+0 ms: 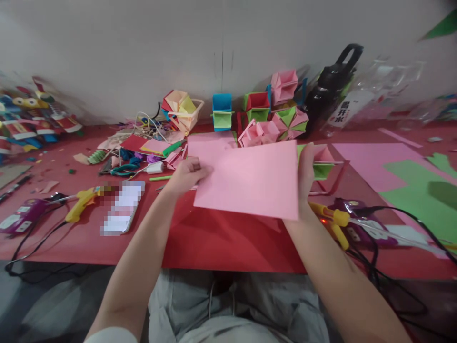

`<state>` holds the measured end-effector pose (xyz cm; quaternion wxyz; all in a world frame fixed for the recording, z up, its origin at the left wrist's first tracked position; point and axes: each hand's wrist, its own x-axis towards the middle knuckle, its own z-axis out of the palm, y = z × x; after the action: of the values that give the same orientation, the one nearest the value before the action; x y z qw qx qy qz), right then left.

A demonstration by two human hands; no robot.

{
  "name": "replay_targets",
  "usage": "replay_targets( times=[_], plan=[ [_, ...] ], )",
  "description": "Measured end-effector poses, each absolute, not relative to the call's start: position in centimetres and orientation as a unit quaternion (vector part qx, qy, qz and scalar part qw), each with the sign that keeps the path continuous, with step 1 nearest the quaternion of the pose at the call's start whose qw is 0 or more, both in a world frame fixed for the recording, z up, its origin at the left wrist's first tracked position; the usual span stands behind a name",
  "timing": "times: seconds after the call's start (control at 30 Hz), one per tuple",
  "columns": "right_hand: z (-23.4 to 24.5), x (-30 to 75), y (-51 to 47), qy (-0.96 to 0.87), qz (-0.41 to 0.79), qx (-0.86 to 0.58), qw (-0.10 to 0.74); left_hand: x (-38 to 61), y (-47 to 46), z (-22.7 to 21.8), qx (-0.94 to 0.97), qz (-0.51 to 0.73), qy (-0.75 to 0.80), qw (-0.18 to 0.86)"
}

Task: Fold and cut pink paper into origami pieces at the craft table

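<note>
A pink sheet of paper (250, 181) is raised over the red tabletop in front of me, tilted so its broad face shows. At its left edge, my left hand (191, 174) has curled fingers closed on the paper. My right hand (305, 174) grips the opposite edge, with most of its fingers hidden behind the sheet. Another pink piece of paper (210, 143) shows just behind the upper left of the sheet. Close behind my right hand stands a pink and green folded paper piece (323, 169), partly covered.
Folded paper boxes (222, 112) line the wall. Yellow glue guns (81, 204) (332, 216) with cords lie on both sides, a phone (124, 207) at left. A black bottle (328, 90) stands at back right, near green paper sheets (417, 190). Scraps and tools (132, 159) clutter the left.
</note>
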<state>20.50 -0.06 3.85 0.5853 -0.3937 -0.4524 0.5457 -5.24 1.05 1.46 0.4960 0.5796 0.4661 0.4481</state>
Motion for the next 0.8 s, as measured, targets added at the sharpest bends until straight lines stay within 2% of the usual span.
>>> replay_targets(
  times=[0.07, 0.2, 0.33, 0.5, 0.67, 0.8],
  plan=[
    [3.9, 20.1, 0.0, -0.437, 0.595, -0.382, 0.556, -6.6, 1.5, 1.6, 0.564, 0.494, 0.494, 0.44],
    [2.4, 19.2, 0.9, -0.431, 0.622, -0.426, 0.496, -8.2, 2.0, 1.4, 0.545, 0.504, 0.503, 0.443],
    [0.4, 18.9, 1.8, -0.457, 0.544, -0.443, 0.547, -7.7, 2.1, 1.1, 0.53, 0.528, 0.475, 0.463],
    [-0.4, 19.2, 2.5, -0.455, 0.505, -0.436, 0.589, -6.4, 1.7, 1.2, 0.485, 0.502, 0.456, 0.553],
    [-0.4, 19.3, 2.3, -0.561, 0.404, -0.46, 0.557, -5.7, 1.7, 0.7, 0.507, 0.486, 0.452, 0.55],
    [-0.2, 19.1, 1.4, -0.698, 0.321, -0.42, 0.483, -5.1, 1.8, 0.1, 0.492, 0.492, 0.447, 0.562]
  ],
)
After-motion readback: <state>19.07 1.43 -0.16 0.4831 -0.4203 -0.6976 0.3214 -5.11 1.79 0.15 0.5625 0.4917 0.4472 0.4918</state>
